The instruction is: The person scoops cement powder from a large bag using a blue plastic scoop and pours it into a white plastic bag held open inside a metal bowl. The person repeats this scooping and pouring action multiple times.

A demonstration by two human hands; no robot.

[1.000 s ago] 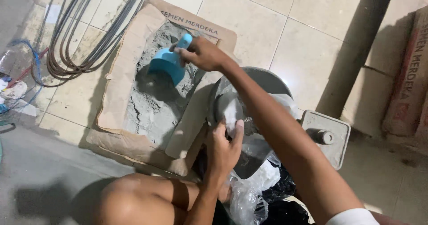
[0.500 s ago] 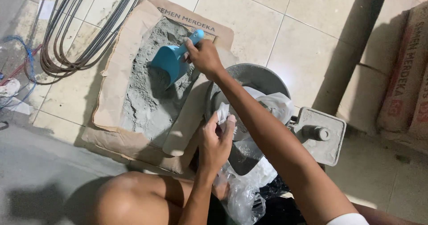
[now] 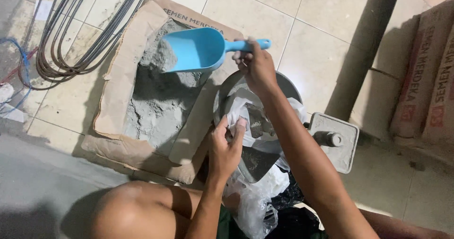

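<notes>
My right hand grips the handle of a light blue plastic scoop, which is lifted above an open paper sack of grey cement powder and carries a heap of powder. My left hand pinches the rim of a clear plastic bag held open over a round metal pan. Some grey powder lies inside the bag.
A grey weighing scale base with a knob sits right of the pan. Coiled cables lie on the tiled floor at the upper left. Closed brown cement sacks lean at the right, beside a dark pipe. My bare knee is at the bottom.
My right hand has raised the scoop out of the powder and brought it, filled, to the right toward the bag. My left hand still holds the bag's rim.
</notes>
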